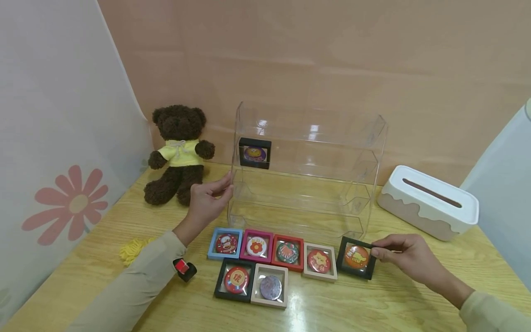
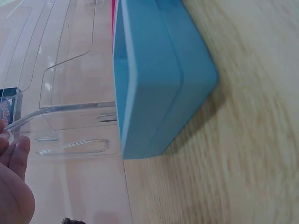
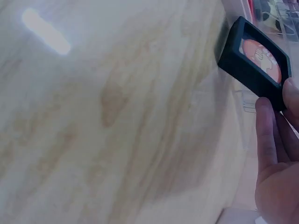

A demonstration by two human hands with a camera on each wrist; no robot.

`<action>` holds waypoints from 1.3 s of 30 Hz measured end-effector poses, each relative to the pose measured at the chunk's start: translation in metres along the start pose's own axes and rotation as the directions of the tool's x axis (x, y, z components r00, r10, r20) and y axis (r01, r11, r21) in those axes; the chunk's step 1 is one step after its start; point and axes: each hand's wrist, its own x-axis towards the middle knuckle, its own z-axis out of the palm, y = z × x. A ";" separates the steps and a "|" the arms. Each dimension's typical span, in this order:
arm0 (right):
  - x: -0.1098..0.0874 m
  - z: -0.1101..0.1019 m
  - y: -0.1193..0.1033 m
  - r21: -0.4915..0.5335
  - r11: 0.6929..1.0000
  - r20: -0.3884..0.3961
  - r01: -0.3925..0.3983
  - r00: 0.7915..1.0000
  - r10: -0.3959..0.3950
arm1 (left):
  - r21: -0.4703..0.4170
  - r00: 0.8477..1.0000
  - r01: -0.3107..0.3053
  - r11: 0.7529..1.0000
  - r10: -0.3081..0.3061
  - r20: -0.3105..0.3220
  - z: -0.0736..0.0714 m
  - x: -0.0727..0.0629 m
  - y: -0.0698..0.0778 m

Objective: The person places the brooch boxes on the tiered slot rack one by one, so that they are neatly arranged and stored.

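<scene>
My right hand (image 1: 415, 256) pinches the right edge of a black square frame (image 1: 368, 274) between thumb and fingers. Inside that frame is an orange round badge (image 3: 262, 60). With thumb and fingertips, my left hand (image 1: 206, 201) grips the left side edge of a clear acrylic display rack (image 1: 307, 199). A black frame with a purple and yellow badge (image 1: 255, 153) stands at the left of a tier in the rack. Before the rack lie blue (image 1: 211, 249), pink (image 1: 270, 246), red (image 1: 299, 251) and beige (image 1: 332, 276) framed badges in a row.
Nearer me lie a black frame with a red badge (image 1: 236, 280) and a beige one with a purplish badge (image 1: 271, 287). A brown teddy bear (image 1: 179, 152) sits at the back left, a white-topped tissue box (image 1: 431, 200) on the right. Yellow yarn (image 1: 134, 250) lies by the left sleeve.
</scene>
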 end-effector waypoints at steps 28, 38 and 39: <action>0.019 -0.036 -0.029 -0.038 0.999 -0.160 -0.013 0.987 0.007 | -0.037 1.000 0.023 0.999 -0.024 -0.010 0.005 -0.011 -0.036; 0.034 -0.043 -0.039 0.229 0.962 -0.258 0.148 0.962 -0.087 | -0.038 1.000 -0.017 0.999 0.017 -0.015 0.001 -0.004 -0.009; 0.035 -0.043 -0.040 0.271 0.950 -0.267 0.158 0.960 -0.084 | -0.037 1.000 -0.022 0.999 0.021 -0.013 0.001 -0.003 -0.006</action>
